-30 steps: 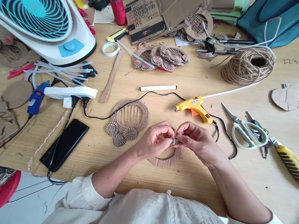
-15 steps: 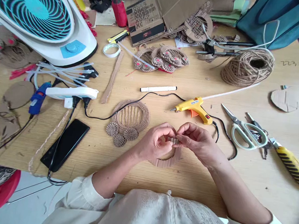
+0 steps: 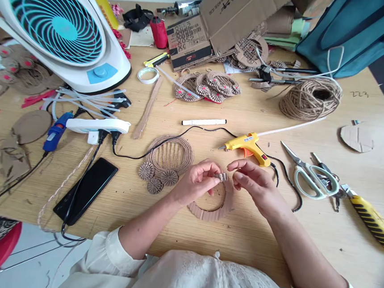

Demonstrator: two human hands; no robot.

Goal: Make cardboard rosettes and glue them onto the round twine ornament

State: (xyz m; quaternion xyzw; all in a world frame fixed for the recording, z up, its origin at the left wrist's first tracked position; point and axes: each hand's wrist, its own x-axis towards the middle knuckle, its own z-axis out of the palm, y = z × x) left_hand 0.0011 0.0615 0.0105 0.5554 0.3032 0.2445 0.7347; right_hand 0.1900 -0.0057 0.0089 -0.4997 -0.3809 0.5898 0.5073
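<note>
Between thumb and fingers, my left hand (image 3: 201, 180) pinches a small corrugated cardboard strip (image 3: 222, 177). My right hand (image 3: 257, 185) is just right of the strip, its thumb and fingers apart and nothing visible between them. Below both hands a flat cardboard ring (image 3: 211, 214) lies on the table. Left of my left hand is a twine-wound ring (image 3: 188, 155) with several strands across its middle, and pleated cardboard rosettes (image 3: 155, 186) lie at its lower left edge. A yellow glue gun (image 3: 249, 143) rests on its side beyond my right hand.
Scissors (image 3: 312, 172) and a yellow cutter (image 3: 373, 220) lie to the right. At the left are a black phone (image 3: 85, 190), a power strip (image 3: 97, 125), a blue glue gun (image 3: 57, 131) and a fan (image 3: 94, 70). A cable crosses the middle; a twine ball (image 3: 296, 101) stands behind.
My right hand has let go of the small strip and opened slightly to the right. The strip stays in my left hand. The camera view has shifted a little.
</note>
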